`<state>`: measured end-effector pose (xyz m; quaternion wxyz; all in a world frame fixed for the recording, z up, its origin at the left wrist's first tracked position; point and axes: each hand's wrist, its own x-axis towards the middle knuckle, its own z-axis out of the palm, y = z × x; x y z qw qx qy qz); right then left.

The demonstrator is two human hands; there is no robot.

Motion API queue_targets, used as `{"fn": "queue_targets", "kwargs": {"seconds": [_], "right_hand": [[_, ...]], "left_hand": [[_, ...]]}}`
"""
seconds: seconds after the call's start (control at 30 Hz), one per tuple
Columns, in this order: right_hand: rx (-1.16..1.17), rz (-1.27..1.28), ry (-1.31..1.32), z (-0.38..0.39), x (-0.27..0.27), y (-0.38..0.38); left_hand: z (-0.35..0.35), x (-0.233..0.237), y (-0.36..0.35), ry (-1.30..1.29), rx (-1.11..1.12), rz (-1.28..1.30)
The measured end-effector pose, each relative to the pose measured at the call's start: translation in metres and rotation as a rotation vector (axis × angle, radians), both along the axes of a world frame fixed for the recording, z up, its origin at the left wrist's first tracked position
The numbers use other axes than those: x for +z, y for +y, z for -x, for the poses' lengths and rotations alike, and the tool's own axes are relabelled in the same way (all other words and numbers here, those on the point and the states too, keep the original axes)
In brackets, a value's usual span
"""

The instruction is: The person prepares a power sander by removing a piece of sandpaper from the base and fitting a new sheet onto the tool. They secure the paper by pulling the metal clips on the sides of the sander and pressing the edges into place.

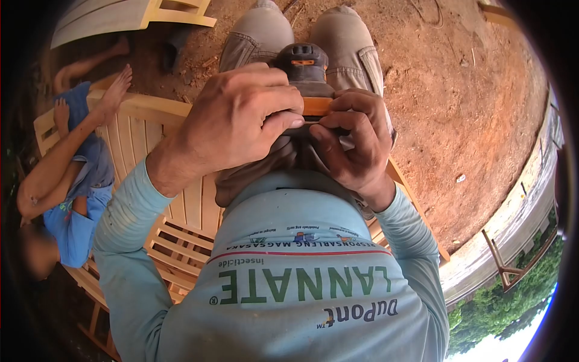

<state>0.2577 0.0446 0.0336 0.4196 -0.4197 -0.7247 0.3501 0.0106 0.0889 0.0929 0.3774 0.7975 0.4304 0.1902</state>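
A black and orange power sander (303, 78) rests upside down or tilted between my thighs, its flat base end toward my belly. My left hand (235, 117) grips the left end of that base, thumb and bent forefinger pinched at its edge. On the opposite end, my right hand (360, 139) is closed with fingers curled over the orange part and thumb below. A thin pale edge, perhaps of a sanding sheet, shows between the thumbs; the fingers hide most of it.
I sit on a slatted wooden bench (175, 205). At left, another person in a blue shirt (72, 226) sits with bare legs stretched out. Another pale wooden piece (102, 21) stands at upper left. Brown dirt ground (446, 127) lies ahead and right.
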Motion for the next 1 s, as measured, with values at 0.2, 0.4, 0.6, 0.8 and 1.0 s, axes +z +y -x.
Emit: {"fn": "queue_targets", "kwargs": {"seconds": [0.2,0.4,0.6,0.8,1.0], "right_hand": [[0.017,0.016,0.014,-0.001,0.0,0.003],[0.019,0.015,0.004,-0.001,0.002,0.006],[-0.029,0.052,-0.015,0.004,0.007,0.006],[-0.085,0.029,-0.047,0.014,0.007,0.006],[-0.069,-0.013,-0.11,0.016,0.008,0.009]], "left_hand": [[0.002,-0.006,-0.004,0.003,0.037,-0.011],[-0.001,-0.007,-0.008,0.037,0.035,-0.161],[-0.001,-0.013,-0.012,-0.045,0.088,-0.161],[-0.003,-0.015,-0.022,-0.103,0.157,-0.012],[-0.01,-0.019,-0.027,-0.063,0.196,-0.102]]}}
